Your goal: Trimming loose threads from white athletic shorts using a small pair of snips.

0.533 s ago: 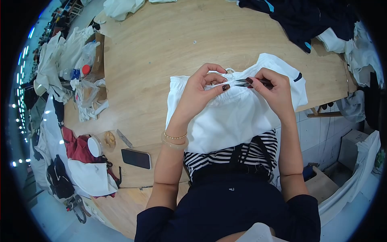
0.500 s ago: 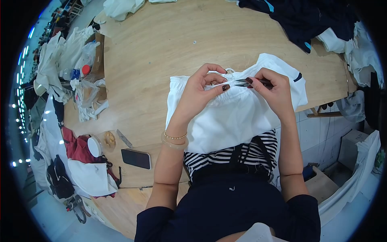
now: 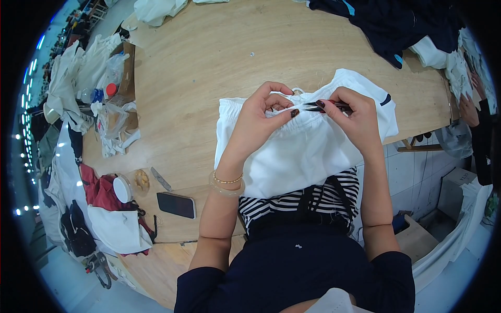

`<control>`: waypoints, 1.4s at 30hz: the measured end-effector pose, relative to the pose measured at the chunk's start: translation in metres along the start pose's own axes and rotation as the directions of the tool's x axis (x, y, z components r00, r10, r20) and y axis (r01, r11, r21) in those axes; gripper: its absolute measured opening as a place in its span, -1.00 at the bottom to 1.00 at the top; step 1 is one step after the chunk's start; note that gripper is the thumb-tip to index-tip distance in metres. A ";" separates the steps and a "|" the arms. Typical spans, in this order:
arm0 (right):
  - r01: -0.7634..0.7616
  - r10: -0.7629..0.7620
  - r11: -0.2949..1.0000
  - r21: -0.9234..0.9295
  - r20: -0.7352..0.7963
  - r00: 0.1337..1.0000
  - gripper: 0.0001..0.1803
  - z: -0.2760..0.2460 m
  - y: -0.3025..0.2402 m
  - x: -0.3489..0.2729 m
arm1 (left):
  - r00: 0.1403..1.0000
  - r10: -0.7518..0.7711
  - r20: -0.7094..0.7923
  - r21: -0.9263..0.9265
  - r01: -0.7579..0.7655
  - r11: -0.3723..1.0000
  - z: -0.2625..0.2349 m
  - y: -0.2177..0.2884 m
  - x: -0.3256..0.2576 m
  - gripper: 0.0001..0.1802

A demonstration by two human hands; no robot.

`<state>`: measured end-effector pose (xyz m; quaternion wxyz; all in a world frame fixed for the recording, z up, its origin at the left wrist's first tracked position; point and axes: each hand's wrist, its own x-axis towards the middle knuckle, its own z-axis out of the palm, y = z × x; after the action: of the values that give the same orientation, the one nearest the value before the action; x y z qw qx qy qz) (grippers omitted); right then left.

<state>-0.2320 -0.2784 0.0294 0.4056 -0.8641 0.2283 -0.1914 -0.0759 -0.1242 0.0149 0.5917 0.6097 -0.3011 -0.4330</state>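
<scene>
White garment (image 3: 308, 151) under both hands, waistband pinched by left hand (image 3: 259, 117).

Plenty of bare wooden table (image 3: 219, 57) from 10 to 12 o'clock of the white garment (image 3: 308, 146). Dark clothes (image 3: 396, 26) crowd 1 o'clock; the bag clutter (image 3: 112, 104) sits at 9 and the phone (image 3: 176, 204) at 8.

We are covering much of the shorts' (image 3: 308, 151) waistband with our left hand (image 3: 259, 119) and right hand (image 3: 355, 117), so the cord end is staying too small to make out. The snips (image 3: 326, 106) are showing only their dark tips beyond our right fingers. Right of the shorts, the dark clothes (image 3: 402, 23) are running off the frame's edge.
</scene>
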 end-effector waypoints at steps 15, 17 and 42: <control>-0.031 0.029 0.995 0.096 0.026 0.999 -0.83 0.004 -0.004 0.001 | 0.994 0.108 -0.005 0.134 -0.106 0.985 0.003 -0.002 -0.002 -0.69; -0.095 0.080 0.974 0.207 0.077 0.994 -0.84 0.006 0.002 0.002 | 0.996 0.088 0.007 0.168 -0.088 0.982 0.004 0.000 -0.001 -0.68; -0.205 0.288 0.882 0.425 -0.142 0.947 -0.90 0.056 0.003 0.004 | 0.983 -0.123 -0.140 -0.186 0.096 0.978 0.006 -0.021 0.012 -0.73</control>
<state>-0.2003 -0.2477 -0.0057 0.5713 -0.7013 0.3321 -0.2673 -0.0788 -0.1353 -0.0078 0.6401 0.6011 -0.1816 -0.4427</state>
